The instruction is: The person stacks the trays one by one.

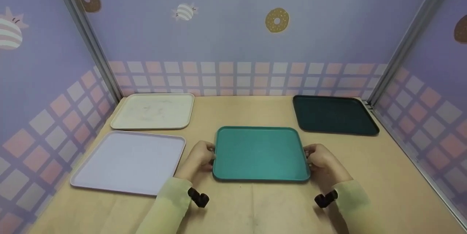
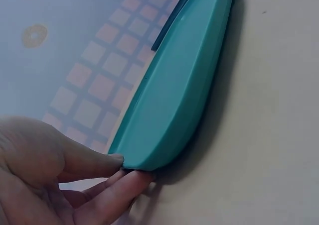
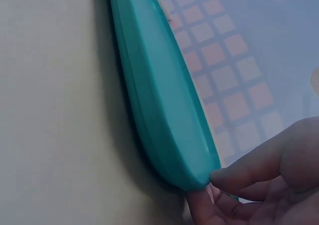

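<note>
A teal rectangular tray point(image 1: 261, 153) lies level in the middle of the head view, over the wooden tabletop. My left hand point(image 1: 201, 155) grips its left edge, thumb at the rim and fingers beneath, as the left wrist view shows with the tray's side point(image 2: 169, 95) rising away from the fingertips. At the opposite edge my right hand point(image 1: 318, 157) pinches the rim the same way; in the right wrist view the thumb meets the rim of the tray point(image 3: 164, 100) and the fingers curl under it. Both wrist views show a shadow along the tray's underside.
A lavender tray point(image 1: 131, 161) lies at the left, close by my left forearm. Behind it is a cream tray point(image 1: 155, 111) with grey smudges. A dark green tray point(image 1: 334, 114) sits at the back right. Patterned walls point(image 1: 233, 37) enclose the table point(image 1: 251, 204) on three sides.
</note>
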`<action>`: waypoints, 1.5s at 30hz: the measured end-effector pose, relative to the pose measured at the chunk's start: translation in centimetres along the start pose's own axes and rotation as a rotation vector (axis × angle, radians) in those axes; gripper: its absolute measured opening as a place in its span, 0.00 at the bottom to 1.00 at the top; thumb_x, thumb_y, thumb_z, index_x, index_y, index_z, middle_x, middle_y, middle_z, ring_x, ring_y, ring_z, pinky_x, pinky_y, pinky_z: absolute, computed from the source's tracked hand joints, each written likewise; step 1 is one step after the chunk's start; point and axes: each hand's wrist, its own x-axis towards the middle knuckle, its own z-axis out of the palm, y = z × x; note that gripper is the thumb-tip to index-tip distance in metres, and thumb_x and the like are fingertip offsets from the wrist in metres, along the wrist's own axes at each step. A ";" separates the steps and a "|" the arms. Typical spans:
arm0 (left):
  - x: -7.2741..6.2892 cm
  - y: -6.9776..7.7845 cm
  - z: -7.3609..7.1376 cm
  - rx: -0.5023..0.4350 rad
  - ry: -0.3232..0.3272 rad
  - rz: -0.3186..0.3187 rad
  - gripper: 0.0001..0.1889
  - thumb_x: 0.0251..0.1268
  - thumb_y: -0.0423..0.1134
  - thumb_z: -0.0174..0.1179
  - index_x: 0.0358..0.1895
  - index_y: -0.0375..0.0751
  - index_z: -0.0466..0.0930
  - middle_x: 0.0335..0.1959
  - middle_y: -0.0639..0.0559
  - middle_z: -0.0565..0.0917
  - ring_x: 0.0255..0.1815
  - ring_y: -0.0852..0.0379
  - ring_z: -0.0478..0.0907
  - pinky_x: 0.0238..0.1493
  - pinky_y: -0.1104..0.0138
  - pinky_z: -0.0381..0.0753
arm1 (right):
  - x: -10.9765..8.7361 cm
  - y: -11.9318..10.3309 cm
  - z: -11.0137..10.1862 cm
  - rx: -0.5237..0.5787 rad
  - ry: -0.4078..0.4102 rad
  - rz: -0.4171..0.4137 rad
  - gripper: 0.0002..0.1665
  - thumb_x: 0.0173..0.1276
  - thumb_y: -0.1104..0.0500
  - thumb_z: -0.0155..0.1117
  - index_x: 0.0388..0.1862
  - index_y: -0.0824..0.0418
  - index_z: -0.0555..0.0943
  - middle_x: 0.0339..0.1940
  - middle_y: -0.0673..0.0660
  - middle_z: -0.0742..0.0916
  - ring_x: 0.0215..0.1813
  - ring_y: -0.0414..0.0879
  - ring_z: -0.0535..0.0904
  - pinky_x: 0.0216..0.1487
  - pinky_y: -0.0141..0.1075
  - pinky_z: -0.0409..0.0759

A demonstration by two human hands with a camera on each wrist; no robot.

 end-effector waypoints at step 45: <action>-2.4 -1.4 1.7 0.098 0.088 0.144 0.19 0.69 0.24 0.59 0.61 0.29 0.81 0.32 0.51 0.78 0.32 0.58 0.73 0.28 0.71 0.74 | -1.8 1.1 0.6 -0.292 0.081 -0.118 0.34 0.56 0.77 0.47 0.66 0.83 0.68 0.49 0.71 0.81 0.47 0.56 0.77 0.42 0.38 0.80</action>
